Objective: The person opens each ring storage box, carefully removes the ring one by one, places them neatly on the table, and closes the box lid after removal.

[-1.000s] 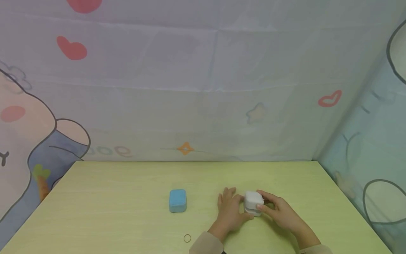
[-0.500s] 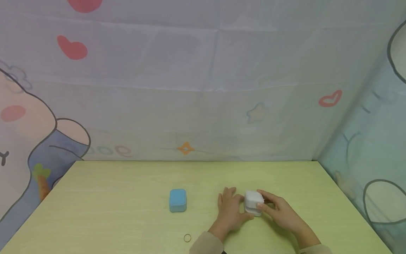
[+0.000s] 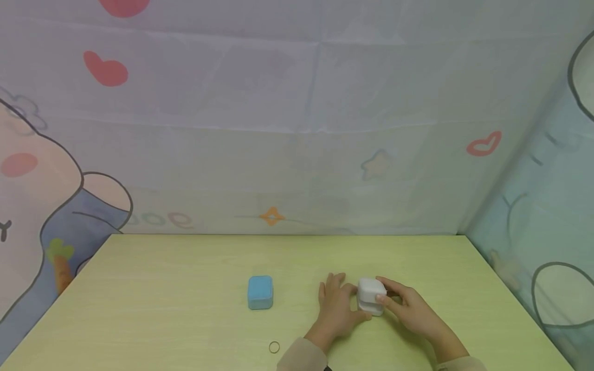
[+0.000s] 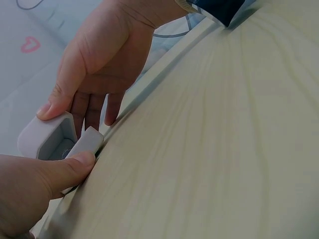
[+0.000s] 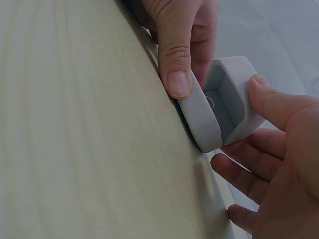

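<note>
A small white ring box (image 3: pixel 370 289) stands on the table right of centre, its lid partly raised. In the right wrist view a ring (image 5: pixel 211 103) shows inside against the grey lining. My left hand (image 3: pixel 336 312) holds the box's base (image 5: pixel 202 117) between thumb and index finger, with the other fingers spread on its left side. From the right, my right hand (image 3: pixel 413 312) pinches the lid (image 4: pixel 36 138), the thumb on its front edge and fingers behind. The right hand's lower fingers hang loosely in the left wrist view.
A closed light-blue box (image 3: pixel 260 292) sits left of the hands on the pale wooden table (image 3: pixel 176 288). Nearer the front edge lies a loose thin ring (image 3: pixel 274 347). A printed cloth backdrop (image 3: pixel 297 103) rises behind the table.
The white box's lid has tilted up slightly, with my right thumb a little higher. My left hand stays where it was, and so do the blue box and the loose ring.
</note>
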`<state>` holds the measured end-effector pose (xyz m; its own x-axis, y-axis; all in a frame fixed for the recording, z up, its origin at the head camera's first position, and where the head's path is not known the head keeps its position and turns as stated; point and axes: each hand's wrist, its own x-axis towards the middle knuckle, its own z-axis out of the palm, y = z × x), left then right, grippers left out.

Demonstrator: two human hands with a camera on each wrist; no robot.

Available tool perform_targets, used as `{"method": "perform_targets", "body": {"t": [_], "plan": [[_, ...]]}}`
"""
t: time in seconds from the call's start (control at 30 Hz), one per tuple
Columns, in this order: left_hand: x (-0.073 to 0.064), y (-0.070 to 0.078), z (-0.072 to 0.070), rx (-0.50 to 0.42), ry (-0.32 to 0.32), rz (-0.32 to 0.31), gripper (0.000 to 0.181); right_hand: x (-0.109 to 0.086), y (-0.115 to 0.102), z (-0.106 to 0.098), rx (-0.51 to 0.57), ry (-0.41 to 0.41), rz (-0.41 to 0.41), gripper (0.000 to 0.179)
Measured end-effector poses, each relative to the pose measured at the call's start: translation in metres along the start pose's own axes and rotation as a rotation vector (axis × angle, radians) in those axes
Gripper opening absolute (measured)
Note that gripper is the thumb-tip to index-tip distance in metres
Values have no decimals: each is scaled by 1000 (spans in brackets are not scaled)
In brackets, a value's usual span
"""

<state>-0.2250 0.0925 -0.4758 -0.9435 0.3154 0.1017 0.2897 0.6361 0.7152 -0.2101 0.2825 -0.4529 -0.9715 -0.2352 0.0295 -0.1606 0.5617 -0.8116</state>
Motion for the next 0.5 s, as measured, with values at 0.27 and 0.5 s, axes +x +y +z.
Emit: {"method": "perform_targets", "body": {"t": [0.27,0.5], "plan": [[0,1,-1,-4,3,0,52,1,0,0,-11,-1,22,57],[-1,1,-2,-16,-3,-4,52,2,0,1,-10,10,35,57]]}}
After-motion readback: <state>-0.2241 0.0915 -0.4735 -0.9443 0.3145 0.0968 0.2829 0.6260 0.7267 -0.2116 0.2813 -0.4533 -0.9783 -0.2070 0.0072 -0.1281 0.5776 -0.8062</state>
